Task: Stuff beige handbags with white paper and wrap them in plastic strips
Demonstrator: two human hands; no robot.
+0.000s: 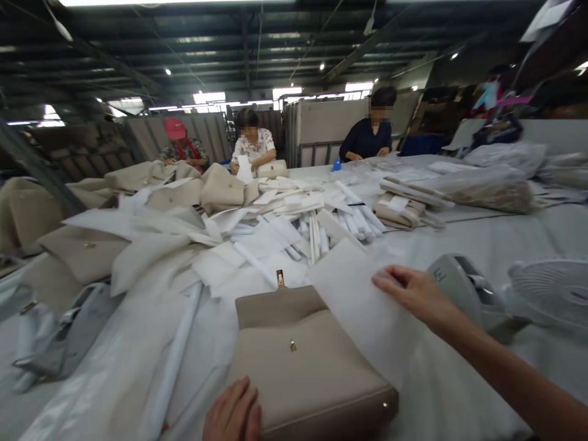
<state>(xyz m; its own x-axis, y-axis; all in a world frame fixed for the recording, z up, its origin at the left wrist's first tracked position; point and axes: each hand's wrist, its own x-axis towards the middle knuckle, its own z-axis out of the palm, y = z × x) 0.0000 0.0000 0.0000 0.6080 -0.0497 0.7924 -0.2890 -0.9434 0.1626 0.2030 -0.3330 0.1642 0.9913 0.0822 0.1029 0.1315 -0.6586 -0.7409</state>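
Note:
A beige handbag (303,361) lies in front of me, its flap raised at the far side. A gold plate with a slot (280,278) sits on the flap, and a small gold turn-lock (293,346) on the body. Against the bag's near left edge rests my left hand (233,410), fingers laid out and not wrapped round it; the thumb is hidden. My right hand (404,288) is closed in a pinch on the edge of a white sheet of paper (356,300). That sheet slants over the bag's right side and covers part of the flap.
Tape dispensers (463,288) (78,331) stand to both sides, with a white fan (551,288) at far right. Loose paper (156,245), paper rolls (177,361) and more bags (225,187) pile up beyond. Several co-workers (370,131) sit across the table.

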